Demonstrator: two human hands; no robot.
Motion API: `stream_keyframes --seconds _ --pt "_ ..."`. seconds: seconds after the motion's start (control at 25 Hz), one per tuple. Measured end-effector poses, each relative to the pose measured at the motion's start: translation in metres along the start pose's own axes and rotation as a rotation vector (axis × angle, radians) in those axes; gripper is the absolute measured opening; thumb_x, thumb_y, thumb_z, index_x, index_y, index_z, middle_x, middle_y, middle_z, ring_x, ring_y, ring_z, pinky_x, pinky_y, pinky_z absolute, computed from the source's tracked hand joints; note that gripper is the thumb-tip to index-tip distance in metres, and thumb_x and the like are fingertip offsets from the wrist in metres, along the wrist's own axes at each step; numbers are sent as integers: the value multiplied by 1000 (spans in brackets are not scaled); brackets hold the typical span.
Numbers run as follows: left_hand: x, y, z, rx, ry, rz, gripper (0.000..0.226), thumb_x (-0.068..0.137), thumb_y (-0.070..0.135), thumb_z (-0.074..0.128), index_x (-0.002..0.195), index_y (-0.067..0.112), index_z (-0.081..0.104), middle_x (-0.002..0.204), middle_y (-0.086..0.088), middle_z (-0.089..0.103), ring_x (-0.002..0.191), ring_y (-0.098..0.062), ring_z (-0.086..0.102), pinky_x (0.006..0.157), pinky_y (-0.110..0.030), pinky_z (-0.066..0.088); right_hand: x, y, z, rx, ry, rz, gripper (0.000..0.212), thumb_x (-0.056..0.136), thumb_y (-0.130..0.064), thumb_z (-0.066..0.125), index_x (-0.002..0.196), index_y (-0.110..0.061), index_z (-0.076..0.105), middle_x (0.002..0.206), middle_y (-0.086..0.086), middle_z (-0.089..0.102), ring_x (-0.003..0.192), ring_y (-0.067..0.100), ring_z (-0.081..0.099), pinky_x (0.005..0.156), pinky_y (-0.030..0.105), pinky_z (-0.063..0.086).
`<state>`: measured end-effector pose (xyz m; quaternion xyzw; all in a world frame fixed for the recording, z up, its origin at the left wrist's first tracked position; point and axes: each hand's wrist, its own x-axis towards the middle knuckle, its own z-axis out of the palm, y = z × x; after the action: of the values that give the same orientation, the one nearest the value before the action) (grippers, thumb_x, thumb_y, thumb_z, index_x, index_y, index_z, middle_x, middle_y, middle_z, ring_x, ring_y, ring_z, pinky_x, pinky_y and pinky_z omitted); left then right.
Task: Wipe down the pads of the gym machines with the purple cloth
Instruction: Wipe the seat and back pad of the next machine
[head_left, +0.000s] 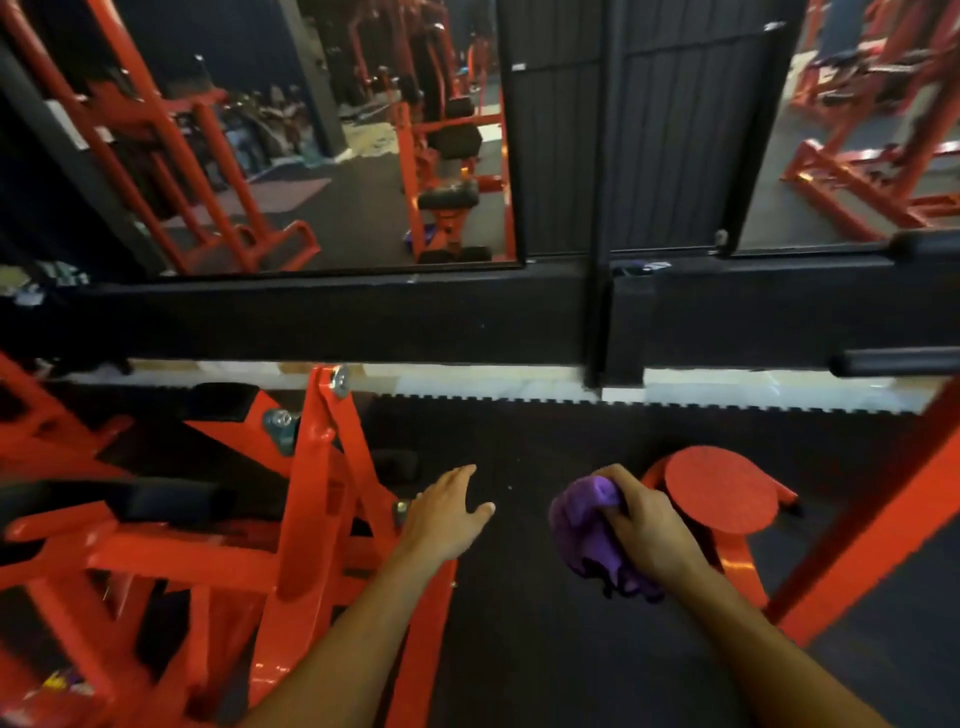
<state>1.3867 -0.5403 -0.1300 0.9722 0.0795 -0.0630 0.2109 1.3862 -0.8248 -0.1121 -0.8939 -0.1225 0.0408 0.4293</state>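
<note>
My right hand (649, 525) grips the bunched purple cloth (587, 525) low in the view, just left of a round red plate (722, 493) on a red stand. My left hand (447, 514) is spread with straight fingers over the dark floor, holding nothing, beside the red frame (317, 499) of a gym machine. That machine's black pads (150, 499) lie at the lower left, apart from both hands. Another small black pad (223, 400) sits higher on the same frame.
A wall mirror (337, 140) ahead reflects red machines with black pads. A black ledge (332, 322) runs below it. A red diagonal beam (893, 525) crosses the right side. Dark rubber flooring (545, 649) lies between the machine and the red stand.
</note>
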Motion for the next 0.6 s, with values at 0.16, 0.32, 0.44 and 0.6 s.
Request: stream_keyframes --seconds 0.16,0.32,0.44,0.6 --pt "45 -25 -1 -92 25 -123 73 96 48 63 159 27 33 164 -2 36 149 -24 38 121 -44 34 69 2 6 33 -105 -34 22 99 -21 55 105 -42 54 89 -8 71 73 0 68 66 27 56" --pt "84 -53 11 -184 42 -260 72 95 43 65 159 25 35 162 -5 40 145 -24 43 119 -42 36 145 2 21 9 -235 -81 20 101 -25 55 109 -44 53 102 -11 68 89 2 67 72 25 57" --pt "121 -67 16 -247 60 -333 73 95 44 66 158 25 36 161 -4 40 141 -23 48 117 -42 40 206 5 35 -23 -310 -80 17 104 -28 51 108 -45 51 97 -8 69 79 8 70 66 27 60" --pt "168 -84 17 -351 77 -432 71 96 37 70 157 18 39 159 -10 43 143 -26 46 117 -37 37 277 2 39 -43 -424 -67 22 107 -21 43 108 -41 51 81 1 70 60 18 71 52 33 60"
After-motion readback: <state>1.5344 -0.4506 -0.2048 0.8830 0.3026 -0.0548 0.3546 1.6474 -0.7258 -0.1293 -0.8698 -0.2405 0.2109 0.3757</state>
